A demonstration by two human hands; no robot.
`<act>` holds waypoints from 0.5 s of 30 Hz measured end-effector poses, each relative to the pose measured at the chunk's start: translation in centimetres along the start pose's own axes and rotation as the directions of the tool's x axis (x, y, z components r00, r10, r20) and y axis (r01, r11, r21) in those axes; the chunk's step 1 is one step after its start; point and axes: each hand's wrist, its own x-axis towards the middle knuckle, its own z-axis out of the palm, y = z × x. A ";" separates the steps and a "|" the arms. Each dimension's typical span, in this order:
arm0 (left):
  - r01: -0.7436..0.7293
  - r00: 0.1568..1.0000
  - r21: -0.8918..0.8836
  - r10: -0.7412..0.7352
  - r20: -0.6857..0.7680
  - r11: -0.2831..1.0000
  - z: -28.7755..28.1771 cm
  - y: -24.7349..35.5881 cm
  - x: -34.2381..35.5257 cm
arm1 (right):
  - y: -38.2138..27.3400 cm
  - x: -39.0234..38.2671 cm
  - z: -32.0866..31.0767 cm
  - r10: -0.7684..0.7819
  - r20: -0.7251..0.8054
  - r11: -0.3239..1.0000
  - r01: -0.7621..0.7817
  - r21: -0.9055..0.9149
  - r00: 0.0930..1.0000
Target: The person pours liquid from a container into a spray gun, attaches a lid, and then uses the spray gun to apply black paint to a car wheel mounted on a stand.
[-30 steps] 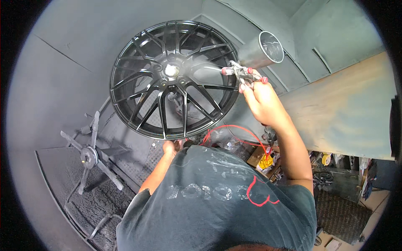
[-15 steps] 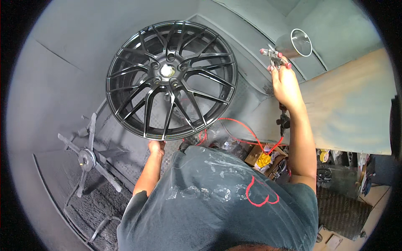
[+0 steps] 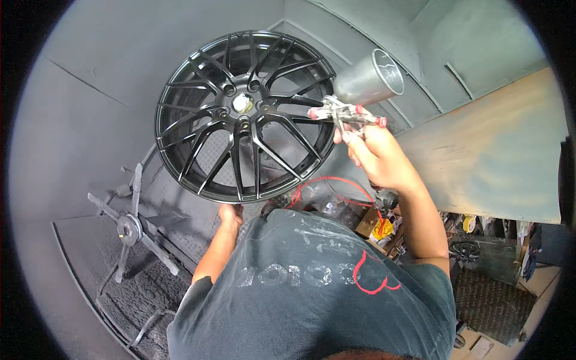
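A glossy black multi-spoke car wheel [image 3: 237,144] faces me, slightly tilted, with a pale round centre cap [image 3: 242,103]. My left hand [image 3: 230,213] is closed at the wheel's near lower edge; its fingertips are hidden behind the rim. In my right hand [image 3: 378,153] is a metal spray gun [image 3: 347,115] with red-ended knobs, its nozzle end close to the wheel's right edge. A silver open-topped cup [image 3: 369,81] sits on the gun, overlapping the wheel's right rim. Any spray is too faint to make out.
On the left stands a grey metal stand with several arms [image 3: 128,229]. A red hose [image 3: 336,178] loops below the wheel. Near my right forearm are a cardboard box [image 3: 367,222] with a yellow item [image 3: 382,228] and a tan panel [image 3: 480,150]. Grey walls [image 3: 102,96] enclose the space.
My right hand has brought the spray gun left and slightly down, up to the wheel's right edge. The wheel's spokes have turned to another angle. My left hand stays at the lower rim.
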 end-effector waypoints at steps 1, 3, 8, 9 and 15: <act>0.043 0.999 0.042 -0.042 -0.028 0.998 1.2 -0.6 -1.4 | 0.0 0.3 0.4 0.006 0.017 1.000 -0.006 0.009 1.000; 0.111 0.992 0.062 -0.106 -0.073 0.992 2.2 -2.3 -2.4 | 0.4 0.9 0.6 -0.042 -0.053 0.996 0.038 -0.076 0.998; 0.158 0.987 0.090 -0.155 -0.037 0.983 3.3 -2.2 -3.7 | 3.8 1.1 -0.2 0.001 -0.258 0.949 -0.083 -0.306 0.966; 0.108 0.994 0.120 -0.107 -0.007 0.987 3.1 -1.7 -3.5 | 4.0 1.2 -0.7 -0.019 -0.304 0.938 -0.089 -0.336 0.952; 0.079 0.997 0.085 -0.078 -0.025 0.993 1.1 -0.6 -1.4 | 6.0 0.9 -3.6 -0.082 -0.397 0.864 -0.134 -0.486 0.914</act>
